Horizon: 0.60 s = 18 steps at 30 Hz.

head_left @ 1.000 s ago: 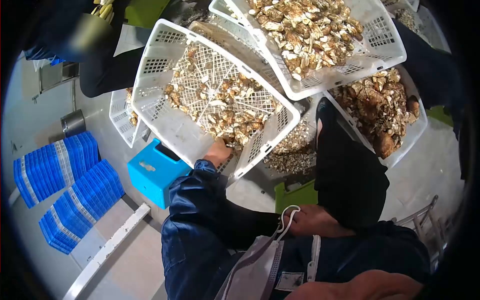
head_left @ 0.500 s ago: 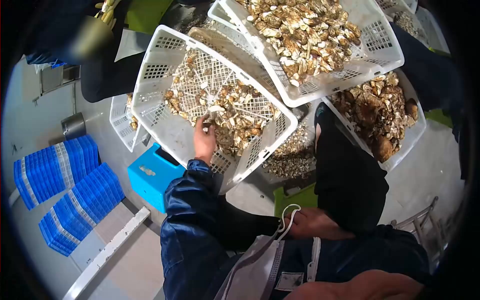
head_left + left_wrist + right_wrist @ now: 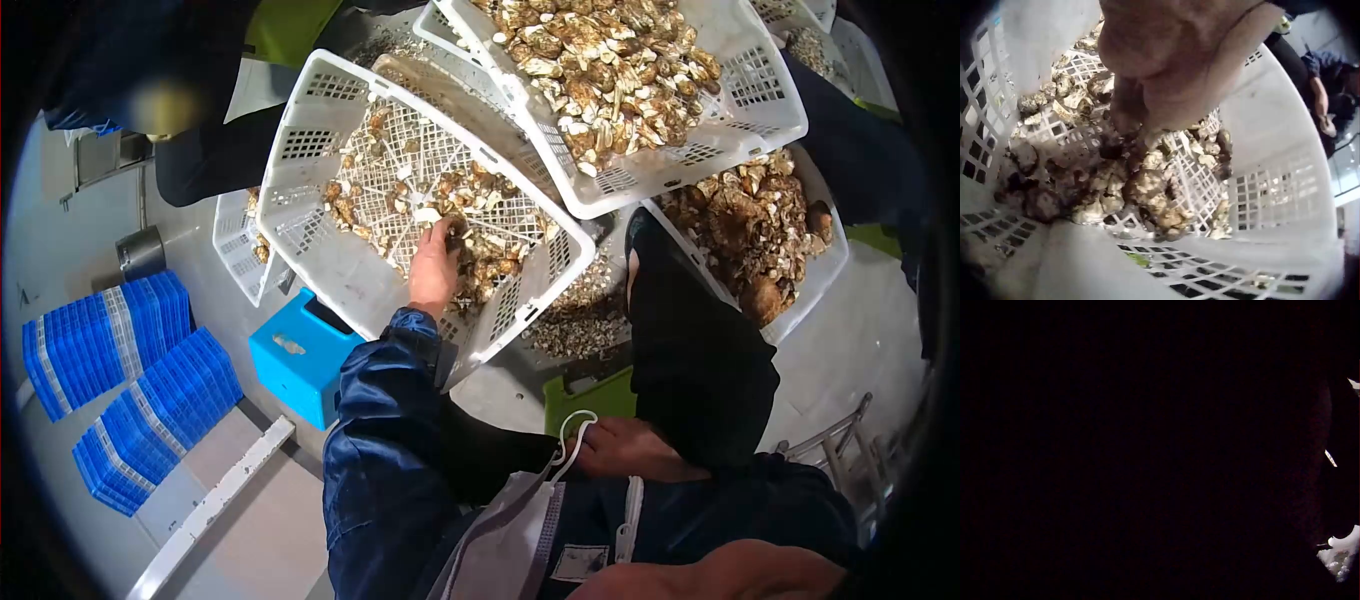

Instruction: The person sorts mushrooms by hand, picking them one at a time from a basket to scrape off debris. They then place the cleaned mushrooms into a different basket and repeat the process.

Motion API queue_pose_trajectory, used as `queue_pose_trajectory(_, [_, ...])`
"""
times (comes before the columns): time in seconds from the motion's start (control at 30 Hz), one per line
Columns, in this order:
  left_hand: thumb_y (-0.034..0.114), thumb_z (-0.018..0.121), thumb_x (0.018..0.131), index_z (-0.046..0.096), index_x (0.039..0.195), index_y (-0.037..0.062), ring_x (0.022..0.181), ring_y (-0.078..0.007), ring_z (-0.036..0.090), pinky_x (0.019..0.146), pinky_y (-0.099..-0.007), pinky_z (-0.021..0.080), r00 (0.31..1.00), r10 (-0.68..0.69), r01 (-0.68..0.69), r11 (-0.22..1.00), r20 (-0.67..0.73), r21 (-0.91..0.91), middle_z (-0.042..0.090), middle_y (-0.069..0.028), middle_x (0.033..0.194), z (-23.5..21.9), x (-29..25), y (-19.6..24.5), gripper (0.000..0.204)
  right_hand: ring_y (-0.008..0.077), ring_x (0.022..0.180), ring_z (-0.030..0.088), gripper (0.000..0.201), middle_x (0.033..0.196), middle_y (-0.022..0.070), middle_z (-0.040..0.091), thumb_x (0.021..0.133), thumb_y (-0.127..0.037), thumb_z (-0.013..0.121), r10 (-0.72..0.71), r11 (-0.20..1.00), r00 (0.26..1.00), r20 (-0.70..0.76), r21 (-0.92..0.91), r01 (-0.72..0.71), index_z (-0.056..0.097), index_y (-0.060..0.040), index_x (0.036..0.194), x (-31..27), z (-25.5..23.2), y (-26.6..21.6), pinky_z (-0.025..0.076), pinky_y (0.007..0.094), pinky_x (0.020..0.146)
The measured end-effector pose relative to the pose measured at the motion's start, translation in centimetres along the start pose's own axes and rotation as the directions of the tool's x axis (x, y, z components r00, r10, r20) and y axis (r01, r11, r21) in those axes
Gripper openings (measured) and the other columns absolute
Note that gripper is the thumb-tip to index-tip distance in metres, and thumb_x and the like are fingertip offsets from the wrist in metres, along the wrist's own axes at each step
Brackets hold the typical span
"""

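In the head view, my left hand [image 3: 433, 270] reaches down into a white slatted crate [image 3: 335, 275], back of the hand up. Its fingertips and thumb close around a brown mushroom [image 3: 456, 227] among loose brown-and-cream mushrooms [image 3: 485, 265] scattered over the crate's grid floor. The left wrist view has the same hand [image 3: 1166, 56] from close by, fingers pointing down into mushrooms [image 3: 1147, 187]; the hand hides part of the held piece. My right hand [image 3: 625, 447] lies on my lap by a mask loop, fingers loosely bent and holding nothing. The right wrist view is almost wholly dark.
A second white crate [image 3: 690, 190] heaped with mushrooms overlaps at the back right. Below it a container [image 3: 805, 275] holds larger brown mushrooms. A turquoise stool [image 3: 300, 355] and blue crate stacks [image 3: 105, 345] are on the left. Other people sit around the crates.
My left hand has moved from the crate's near corner out to its left side, then right onto the mushrooms in the middle. The right hand has stayed on my lap.
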State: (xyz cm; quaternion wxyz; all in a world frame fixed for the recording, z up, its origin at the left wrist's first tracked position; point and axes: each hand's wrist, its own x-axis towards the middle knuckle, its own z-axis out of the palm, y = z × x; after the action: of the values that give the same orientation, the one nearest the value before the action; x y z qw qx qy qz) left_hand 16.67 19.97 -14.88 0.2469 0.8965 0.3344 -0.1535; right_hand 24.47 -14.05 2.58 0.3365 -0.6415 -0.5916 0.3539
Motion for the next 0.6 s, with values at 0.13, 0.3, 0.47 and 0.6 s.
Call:
queue_pose_trajectory(0.13, [0.005, 0.065, 0.093, 0.053, 0.126, 0.0029, 0.102, -0.0390, 0.065, 0.090, -0.0444, 0.052, 0.999, -0.050, 0.047, 0.975, -0.012, -0.217, 0.065, -0.0212, 0.109, 0.6, -0.2, -0.7, 0.035, 0.0261, 0.084, 0.069, 0.018, 0.091, 0.0122, 0.060, 0.087, -0.012, 0.061, -0.008, 1.000, 0.995, 0.096, -0.020, 0.010, 0.058, -0.0035, 0.103, 0.0, -0.3, -0.1, 0.060, 0.0359, 0.066])
queue_pose_trajectory(0.3, [0.013, 0.055, 0.105, 0.054, 0.127, -0.0007, 0.095, -0.0221, 0.068, 0.082, -0.0328, 0.056, 0.925, -0.111, 0.381, 0.275, 0.365, -0.883, 0.069, -0.0119, 0.110, -2.9, -2.3, 0.5, 0.027, 0.0300, 0.099, 0.067, 0.022, 0.100, 0.0119, 0.062, 0.090, -0.014, 0.058, 0.286, 0.944, 0.945, 0.159, 0.124, -0.306, 0.061, -0.0062, 0.110, 0.4, -2.5, -3.6, 0.059, 0.0417, 0.077])
queue_pose_trajectory(0.47, [0.007, 0.053, 0.104, 0.048, 0.137, -0.0039, 0.119, -0.0337, 0.065, 0.100, -0.0339, 0.058, 0.953, 0.040, 0.304, -0.186, 0.302, -0.934, 0.061, -0.0175, 0.130, -7.4, -10.5, 5.5, 0.035, 0.0288, 0.081, 0.066, 0.010, 0.088, 0.0093, 0.061, 0.091, -0.018, 0.059, 0.035, 0.998, 0.984, -0.177, 0.049, -0.026, 0.063, -0.0146, 0.099, -0.5, -0.3, -3.8, 0.053, 0.0402, 0.065])
queue_pose_trajectory(0.6, [0.001, 0.056, 0.100, 0.039, 0.148, -0.0032, 0.125, -0.0330, 0.061, 0.103, -0.0312, 0.056, 0.976, 0.133, 0.205, -0.325, 0.170, -0.923, 0.058, -0.0193, 0.135, -7.3, -18.7, 7.5, 0.051, 0.0317, 0.074, 0.066, 0.013, 0.077, 0.0088, 0.060, 0.097, -0.025, 0.062, 0.058, 0.995, 0.980, -0.188, 0.093, -0.041, 0.063, -0.0126, 0.092, -0.6, -1.0, -6.0, 0.052, 0.0436, 0.064])
